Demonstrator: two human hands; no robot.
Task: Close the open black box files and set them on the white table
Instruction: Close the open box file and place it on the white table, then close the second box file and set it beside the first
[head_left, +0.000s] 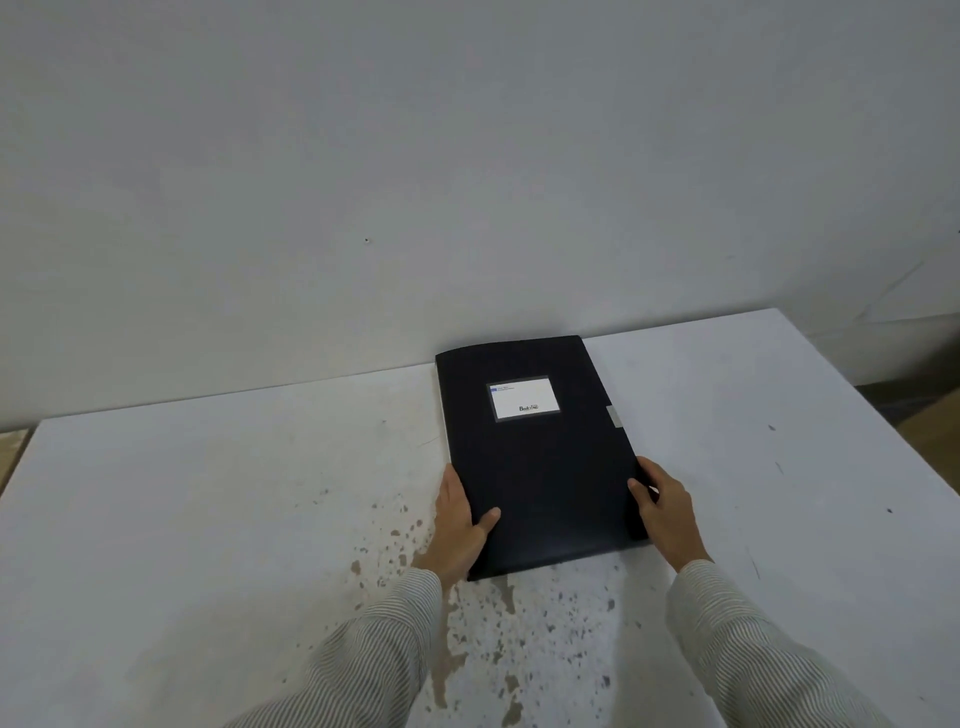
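A black box file (540, 467) lies flat and closed on the white table (208, 519), its far end close to the wall. A white label (524, 398) sits on its lid, and a small grey tab (614, 417) shows on its right edge. My left hand (460, 519) grips the near left edge, thumb on top of the lid. On the near right edge, my right hand (667, 506) holds the file with fingers against the side. Both sleeves are striped.
The table top carries brown worn patches (467, 623) near its front middle and small dark specks at the right. A plain white wall (467, 182) stands directly behind the table. Brown floor (930, 436) shows past the table's right edge and far left corner.
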